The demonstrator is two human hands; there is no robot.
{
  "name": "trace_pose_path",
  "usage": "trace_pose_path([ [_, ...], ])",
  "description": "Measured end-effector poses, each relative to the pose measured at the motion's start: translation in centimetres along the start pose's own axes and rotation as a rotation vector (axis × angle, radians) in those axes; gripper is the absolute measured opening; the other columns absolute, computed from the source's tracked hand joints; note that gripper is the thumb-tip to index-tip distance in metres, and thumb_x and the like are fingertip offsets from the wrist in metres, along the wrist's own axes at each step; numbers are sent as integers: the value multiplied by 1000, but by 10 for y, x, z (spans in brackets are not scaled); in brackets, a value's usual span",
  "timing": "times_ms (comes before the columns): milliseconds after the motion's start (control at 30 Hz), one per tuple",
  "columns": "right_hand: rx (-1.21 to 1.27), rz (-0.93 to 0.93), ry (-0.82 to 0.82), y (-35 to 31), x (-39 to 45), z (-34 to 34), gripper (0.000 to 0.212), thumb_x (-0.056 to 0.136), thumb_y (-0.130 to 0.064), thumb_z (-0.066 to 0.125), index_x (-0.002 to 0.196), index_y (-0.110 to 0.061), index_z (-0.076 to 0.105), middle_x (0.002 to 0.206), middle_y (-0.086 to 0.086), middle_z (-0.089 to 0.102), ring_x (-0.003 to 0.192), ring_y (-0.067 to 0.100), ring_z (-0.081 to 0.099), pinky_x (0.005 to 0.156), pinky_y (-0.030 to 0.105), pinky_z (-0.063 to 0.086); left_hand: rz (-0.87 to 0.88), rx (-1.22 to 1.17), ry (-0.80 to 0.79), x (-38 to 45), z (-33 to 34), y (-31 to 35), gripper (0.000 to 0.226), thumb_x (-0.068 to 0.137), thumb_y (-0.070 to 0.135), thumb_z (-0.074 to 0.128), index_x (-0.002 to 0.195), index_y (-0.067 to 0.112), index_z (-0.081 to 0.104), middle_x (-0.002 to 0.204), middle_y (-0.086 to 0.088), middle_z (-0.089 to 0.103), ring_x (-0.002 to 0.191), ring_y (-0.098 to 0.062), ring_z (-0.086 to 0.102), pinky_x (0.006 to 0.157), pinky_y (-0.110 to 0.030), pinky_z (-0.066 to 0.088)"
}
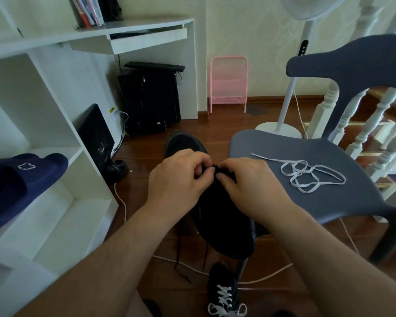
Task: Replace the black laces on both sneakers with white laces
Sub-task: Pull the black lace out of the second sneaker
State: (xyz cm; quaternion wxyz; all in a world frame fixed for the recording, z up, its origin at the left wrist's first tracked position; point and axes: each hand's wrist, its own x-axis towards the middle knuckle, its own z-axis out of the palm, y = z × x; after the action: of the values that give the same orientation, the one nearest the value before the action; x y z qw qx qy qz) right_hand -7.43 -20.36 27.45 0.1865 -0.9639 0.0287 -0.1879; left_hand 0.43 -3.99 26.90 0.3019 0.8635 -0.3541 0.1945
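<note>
A black sneaker [222,216] hangs in the air at the centre, toe pointing away. My left hand [178,179] and my right hand [249,184] both pinch at its lacing area, fingertips close together on the black lace. Two black lace ends [181,255] dangle below the shoe toward the floor. A loose white lace [311,175] lies tangled on the seat of the grey chair [284,145] at the right. A second black sneaker [224,291] with white laces threaded stands on the floor at the bottom.
White shelving [55,202] on the left holds navy slippers [21,181]. A computer tower [149,101] sits under the desk. A fan stand [281,124], a pink rack [229,83] and stair balusters stand beyond. White cables cross the wooden floor.
</note>
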Motion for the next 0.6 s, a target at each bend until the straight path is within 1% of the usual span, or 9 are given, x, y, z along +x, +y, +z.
trace_pose_path([
  [33,-28,-4,-18,0,0,0,24,103,-39,53,103,-21,69,96,-3,68,93,20,62,84,42,52,26,-29,-22,0,0,1,11,93,39,68,85,40,60,75,13,50,73,-7,52,56,-25,39],
  [100,-40,4,-12,0,0,-1,29,104,-40,48,99,-21,69,93,-2,67,91,23,62,81,45,51,38,-126,-45,0,-2,1,11,92,39,65,83,39,58,76,12,51,74,-10,53,58,-25,42],
  [200,-16,84,60,9,2,-6,30,103,-39,52,92,-19,71,85,0,69,86,27,63,77,44,52,-47,-421,-130,1,-6,-6,12,86,29,65,75,29,60,73,13,54,66,-9,51,57,-21,40],
  [267,19,140,91,17,4,-10,30,102,-37,55,89,-17,71,80,2,70,83,28,64,74,43,53,-87,-528,-239,2,-10,-11,14,79,21,61,67,25,56,66,14,50,62,-5,46,57,-17,36],
  [300,33,143,99,20,4,-11,29,102,-37,55,87,-17,71,79,1,69,81,26,63,73,43,53,-100,-522,-285,3,-12,-13,15,77,22,59,64,26,55,65,15,51,62,-5,47,58,-17,35],
  [333,38,128,105,20,4,-12,29,102,-36,55,85,-18,70,77,-1,67,79,24,62,72,43,53,-112,-494,-309,3,-13,-14,16,78,25,57,63,28,56,67,14,53,63,-6,49,59,-20,35],
  [433,15,61,101,13,1,-8,28,102,-36,55,83,-19,68,77,-3,63,77,21,59,72,42,52,-139,-329,-258,1,-8,-9,24,91,45,58,75,31,70,71,9,63,67,-12,60,58,-34,45],
  [500,-7,32,93,5,0,-4,27,102,-37,53,86,-20,68,80,-5,61,79,20,58,72,40,50,-154,-253,-201,2,-5,-3,30,98,54,60,79,36,74,74,16,65,72,-8,63,58,-32,48],
  [600,-48,11,79,-4,0,2,29,102,-35,51,83,-18,64,78,-5,56,78,21,57,69,39,47,-166,-177,-139,4,0,1,24,98,50,64,83,37,78,72,15,64,78,-1,62,57,-25,45],
])
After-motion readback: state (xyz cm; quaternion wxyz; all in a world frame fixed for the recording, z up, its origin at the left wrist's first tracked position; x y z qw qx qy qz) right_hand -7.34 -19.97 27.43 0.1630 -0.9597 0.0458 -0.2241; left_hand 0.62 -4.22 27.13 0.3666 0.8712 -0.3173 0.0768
